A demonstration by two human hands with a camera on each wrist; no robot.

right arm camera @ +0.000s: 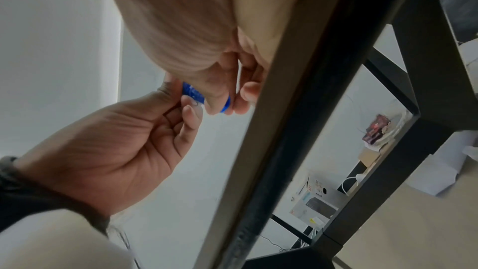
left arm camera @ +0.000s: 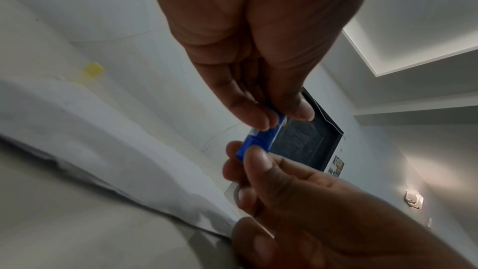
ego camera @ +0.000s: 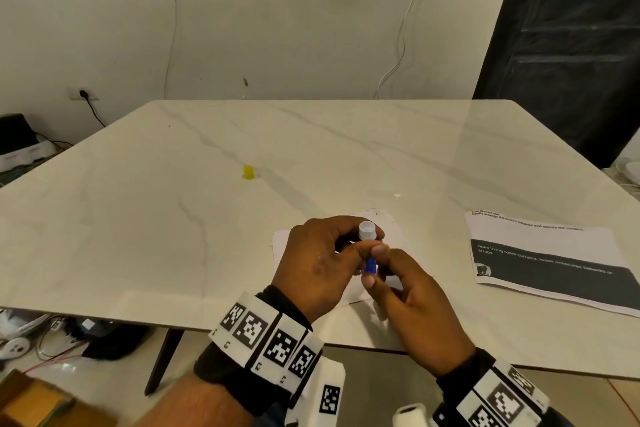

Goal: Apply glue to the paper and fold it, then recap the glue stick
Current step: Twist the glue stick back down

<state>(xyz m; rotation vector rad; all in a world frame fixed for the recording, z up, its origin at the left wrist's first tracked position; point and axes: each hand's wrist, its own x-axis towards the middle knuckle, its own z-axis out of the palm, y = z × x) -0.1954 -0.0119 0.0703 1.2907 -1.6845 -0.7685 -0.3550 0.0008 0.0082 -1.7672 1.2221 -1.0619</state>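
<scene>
While both hands pinch the uncapped glue stick [ego camera: 369, 255] over the paper [ego camera: 349, 243], L hand [ego camera: 320, 262] on the barrel, R hand [ego camera: 412, 302] at its base, it's prob. twist-up w/ gluing next.

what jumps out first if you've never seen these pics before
The two hands meet over the near edge of the marble table: the left hand and right hand both pinch an uncapped blue glue stick, its white tip pointing up. Under them lies a white paper. A small yellow cap stands alone mid-table, and a printed sheet lies at the right.
</scene>
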